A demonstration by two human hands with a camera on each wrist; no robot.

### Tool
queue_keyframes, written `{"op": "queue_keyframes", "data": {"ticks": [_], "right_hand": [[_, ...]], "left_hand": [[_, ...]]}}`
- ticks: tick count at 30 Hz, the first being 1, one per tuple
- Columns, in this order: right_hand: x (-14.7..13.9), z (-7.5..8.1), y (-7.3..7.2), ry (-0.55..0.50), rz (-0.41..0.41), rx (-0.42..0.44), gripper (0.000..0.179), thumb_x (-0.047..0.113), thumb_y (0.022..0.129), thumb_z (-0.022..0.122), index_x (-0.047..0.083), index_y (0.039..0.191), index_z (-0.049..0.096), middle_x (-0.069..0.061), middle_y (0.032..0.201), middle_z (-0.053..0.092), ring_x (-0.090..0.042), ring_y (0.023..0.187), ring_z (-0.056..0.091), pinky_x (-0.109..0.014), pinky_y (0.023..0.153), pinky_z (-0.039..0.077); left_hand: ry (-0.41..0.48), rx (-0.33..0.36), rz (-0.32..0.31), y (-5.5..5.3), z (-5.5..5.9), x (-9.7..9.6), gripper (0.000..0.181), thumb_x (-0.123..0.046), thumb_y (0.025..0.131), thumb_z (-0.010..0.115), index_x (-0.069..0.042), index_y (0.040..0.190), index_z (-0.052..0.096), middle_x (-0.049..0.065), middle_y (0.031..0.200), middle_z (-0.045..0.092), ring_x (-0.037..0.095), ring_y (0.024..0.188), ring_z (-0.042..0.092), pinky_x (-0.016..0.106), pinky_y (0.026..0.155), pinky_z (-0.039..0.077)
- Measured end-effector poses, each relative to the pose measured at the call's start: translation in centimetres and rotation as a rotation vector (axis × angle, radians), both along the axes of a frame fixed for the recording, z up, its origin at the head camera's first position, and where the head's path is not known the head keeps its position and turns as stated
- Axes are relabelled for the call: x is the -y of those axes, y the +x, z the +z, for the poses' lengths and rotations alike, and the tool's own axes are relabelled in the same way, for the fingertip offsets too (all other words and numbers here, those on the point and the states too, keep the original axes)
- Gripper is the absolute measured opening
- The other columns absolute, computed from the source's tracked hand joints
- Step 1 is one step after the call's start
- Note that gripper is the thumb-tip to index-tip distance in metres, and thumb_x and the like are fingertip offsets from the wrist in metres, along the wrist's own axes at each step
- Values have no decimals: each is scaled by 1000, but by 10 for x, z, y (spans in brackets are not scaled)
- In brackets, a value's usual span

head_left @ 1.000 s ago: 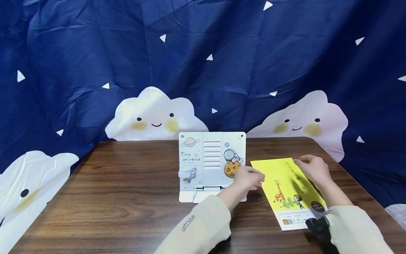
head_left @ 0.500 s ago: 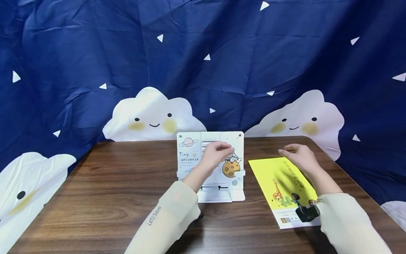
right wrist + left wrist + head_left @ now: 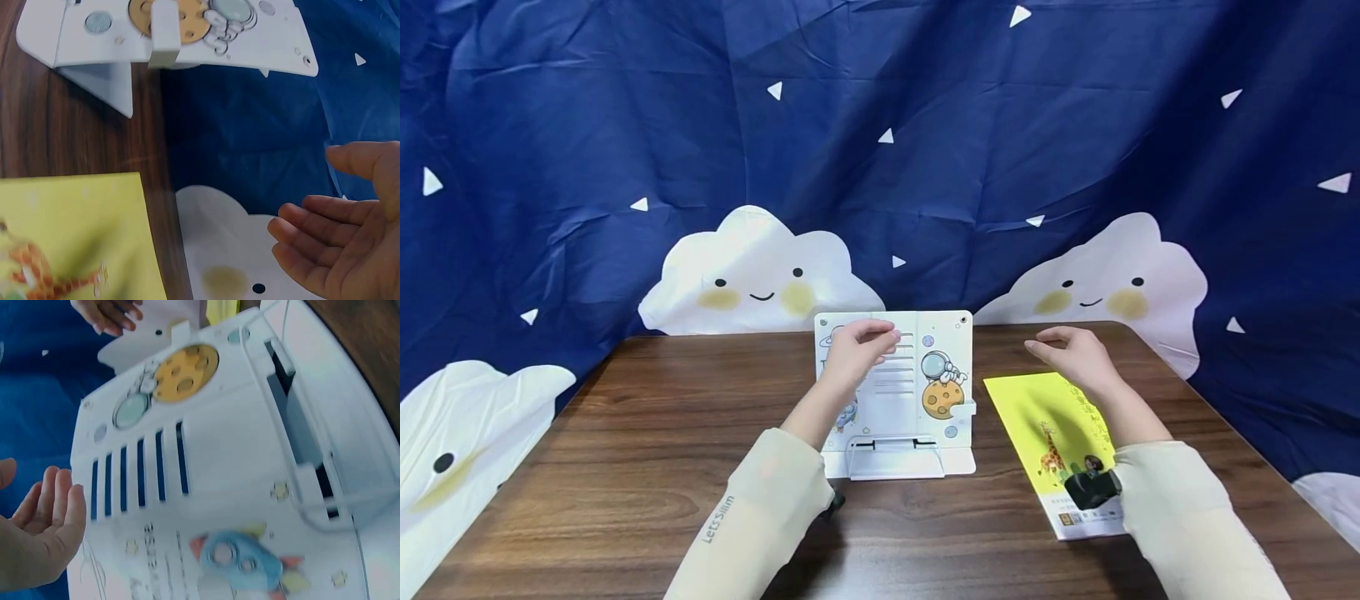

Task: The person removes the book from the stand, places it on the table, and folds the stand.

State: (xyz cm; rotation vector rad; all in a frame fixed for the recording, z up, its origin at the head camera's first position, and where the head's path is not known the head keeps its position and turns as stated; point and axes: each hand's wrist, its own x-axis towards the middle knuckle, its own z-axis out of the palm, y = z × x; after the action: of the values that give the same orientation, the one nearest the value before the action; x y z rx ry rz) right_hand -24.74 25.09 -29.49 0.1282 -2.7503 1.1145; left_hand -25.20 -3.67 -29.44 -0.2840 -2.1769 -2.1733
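We look poised to grip! Left hand (image 3: 852,357) before the white stand (image 3: 889,418), right hand (image 3: 1077,357) near the yellow book (image 3: 1021,417) at the stand's four o'clock, both empty, apart; that calls for a pinch

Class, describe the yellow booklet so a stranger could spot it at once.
On the brown table, find the propped white stand. Just to its right, lying flat, is the booklet. Its yellow colour and printed giraffe set it apart from the stand, which shows an astronaut.
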Motion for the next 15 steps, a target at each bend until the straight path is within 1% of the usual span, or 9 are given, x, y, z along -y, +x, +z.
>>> {"op": "queue_keyframes", "data": {"ticks": [4,8,11,13,14,15], "right_hand": [[8,-4,-3,-46,10,-14,47,32,84,54,-8,109,51,-25,100,55,-34,88,54,-42,74,43],[17,-10,-5,-92,26,-17,44,28,84,54,-8,109,52,-25,102,54,-32,89,53,-41,74,43],[22,-16,-6,-137,39,-17,43,28,84,55,-7,109,52,-24,105,53,-31,91,52,-40,75,43],[26,-20,-7,-176,48,-20,42,27,84,56,-7,109,52,-24,106,53,-31,93,51,-40,77,42],[28,-22,-7,-193,53,-21,42,26,84,56,-7,109,52,-23,106,53,-30,93,51,-39,77,42],[29,-24,-8,-207,58,-22,42,26,84,56,-8,109,52,-23,106,54,-30,93,51,-39,77,42]], "left_hand": [[27,36,28,-1,-2,14,28,-11,79,62,4,101,58,13,92,61,31,88,57,37,78,45],[33,59,45,-1,-6,26,26,-11,78,63,4,99,59,13,91,60,29,85,58,35,77,46],[16,65,71,0,-8,34,25,-12,79,62,2,99,60,12,91,60,25,83,59,34,77,46],[16,63,92,-1,-11,39,25,-12,79,62,3,100,59,13,93,59,25,83,59,35,77,46],[14,60,104,-2,-13,42,26,-13,79,62,2,100,59,13,94,59,25,83,59,35,77,46],[30,42,101,-1,-14,45,25,-13,79,62,1,99,60,13,94,60,24,82,59,35,77,46]]}}
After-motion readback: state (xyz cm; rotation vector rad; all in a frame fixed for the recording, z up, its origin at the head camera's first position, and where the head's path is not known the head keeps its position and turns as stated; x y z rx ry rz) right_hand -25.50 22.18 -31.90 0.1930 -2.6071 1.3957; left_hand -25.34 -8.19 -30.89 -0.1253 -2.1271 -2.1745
